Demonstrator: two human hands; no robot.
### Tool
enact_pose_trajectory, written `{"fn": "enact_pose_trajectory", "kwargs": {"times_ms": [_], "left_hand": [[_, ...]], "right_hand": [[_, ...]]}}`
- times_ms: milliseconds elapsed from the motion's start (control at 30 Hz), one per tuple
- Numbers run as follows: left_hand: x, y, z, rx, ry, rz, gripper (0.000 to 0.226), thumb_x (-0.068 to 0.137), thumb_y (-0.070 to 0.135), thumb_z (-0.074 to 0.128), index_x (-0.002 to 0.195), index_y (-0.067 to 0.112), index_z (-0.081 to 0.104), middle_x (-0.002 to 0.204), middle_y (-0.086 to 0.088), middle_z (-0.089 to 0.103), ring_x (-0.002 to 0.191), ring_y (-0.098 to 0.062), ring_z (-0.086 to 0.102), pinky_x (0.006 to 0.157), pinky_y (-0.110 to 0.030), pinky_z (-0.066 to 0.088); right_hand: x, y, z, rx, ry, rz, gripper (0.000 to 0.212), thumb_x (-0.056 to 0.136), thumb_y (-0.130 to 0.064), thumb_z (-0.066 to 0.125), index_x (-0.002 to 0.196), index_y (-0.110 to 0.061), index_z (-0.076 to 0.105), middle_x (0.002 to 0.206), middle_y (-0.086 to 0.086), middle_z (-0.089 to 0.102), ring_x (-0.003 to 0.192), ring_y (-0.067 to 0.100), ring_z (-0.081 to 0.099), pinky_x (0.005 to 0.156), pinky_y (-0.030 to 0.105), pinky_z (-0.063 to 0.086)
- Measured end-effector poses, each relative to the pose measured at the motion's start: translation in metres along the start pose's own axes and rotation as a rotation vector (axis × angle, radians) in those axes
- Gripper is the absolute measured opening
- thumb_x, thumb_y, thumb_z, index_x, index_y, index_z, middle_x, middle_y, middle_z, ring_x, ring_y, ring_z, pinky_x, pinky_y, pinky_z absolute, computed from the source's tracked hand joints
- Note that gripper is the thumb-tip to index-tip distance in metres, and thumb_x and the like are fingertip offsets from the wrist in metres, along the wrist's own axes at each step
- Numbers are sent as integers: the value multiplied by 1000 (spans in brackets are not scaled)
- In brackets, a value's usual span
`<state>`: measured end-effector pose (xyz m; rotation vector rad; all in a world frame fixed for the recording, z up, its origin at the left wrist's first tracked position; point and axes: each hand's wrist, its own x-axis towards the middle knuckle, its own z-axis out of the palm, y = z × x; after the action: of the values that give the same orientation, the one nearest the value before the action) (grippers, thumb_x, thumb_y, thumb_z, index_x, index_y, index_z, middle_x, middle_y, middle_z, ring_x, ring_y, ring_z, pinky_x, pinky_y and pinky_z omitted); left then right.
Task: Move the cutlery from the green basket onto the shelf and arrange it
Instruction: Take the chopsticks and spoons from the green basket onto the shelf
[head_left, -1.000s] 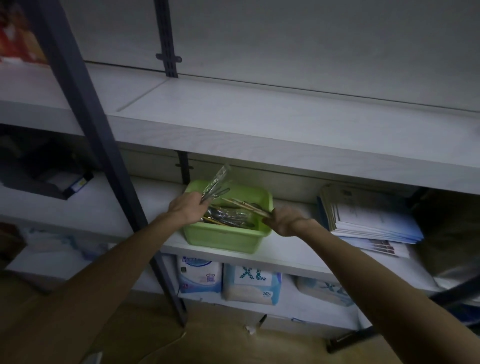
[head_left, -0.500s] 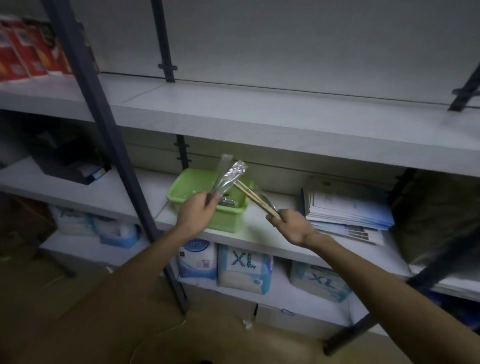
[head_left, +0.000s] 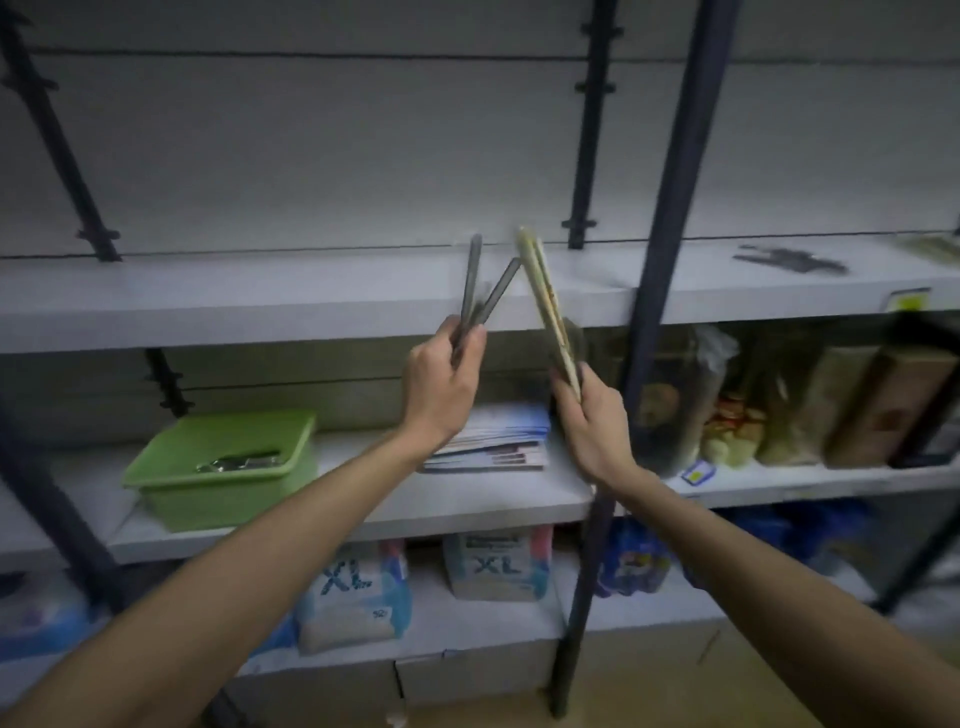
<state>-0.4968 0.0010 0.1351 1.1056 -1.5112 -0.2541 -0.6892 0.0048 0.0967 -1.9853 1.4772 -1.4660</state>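
Green basket (head_left: 221, 470) now sits lower left, some cutlery (head_left: 239, 461) left inside. I've raised both hands to the shelf (head_left: 260, 296): left hand (head_left: 441, 387) grips 2 grey utensils (head_left: 480, 288), right hand (head_left: 592, 421) grips chopsticks (head_left: 545, 306). Placing comes next.

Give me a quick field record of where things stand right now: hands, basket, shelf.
left hand: left hand grips grey wrapped cutlery, raised before the upper shelf
right hand: right hand grips wooden chopsticks, tips up
green basket: green basket on the middle shelf, some wrapped cutlery left inside
upper shelf: dark items lie at far right, blurred
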Motion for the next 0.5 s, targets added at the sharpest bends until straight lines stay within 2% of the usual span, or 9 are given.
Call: {"fn": "enact_pose_trajectory", "kwargs": {"times_ms": [100,200,267,367,500], "left_hand": [[15,47,56,-178,-29,-5,33,102,40,50,84,13,58,65,-12,56,57,-28,53,55,-48,48],[31,92,109,-318,-95,-61,33,100,41,51,82,16,61,64,0,57,59,-18,54,61,-45,49],[47,116,142,-367,-188,-98,30,100,40,52,82,18,63,64,6,58,59,-15,55,60,-38,48],[75,147,188,-433,-382,-249,27,102,32,53,84,15,63,62,4,55,51,-12,47,48,-27,38],[106,165,247,-445,-623,-475,25,102,27,51,94,7,64,65,-2,52,48,-12,42,43,-22,31]], "right_hand": [[18,0,-50,129,199,38,29,104,-39,48,83,-20,52,63,-6,54,58,11,50,60,39,44],[41,4,-96,229,285,84,36,104,-44,46,81,-17,57,64,-2,55,57,11,53,54,31,44],[58,12,-124,260,315,123,38,103,-46,46,83,-17,59,61,-3,53,56,12,51,54,31,43],[85,32,-165,360,255,221,37,104,-44,45,90,-14,60,58,-1,47,53,18,45,51,32,38],[117,62,-218,406,69,475,41,105,-43,43,106,-5,60,56,-4,45,47,10,41,45,23,35]]}}
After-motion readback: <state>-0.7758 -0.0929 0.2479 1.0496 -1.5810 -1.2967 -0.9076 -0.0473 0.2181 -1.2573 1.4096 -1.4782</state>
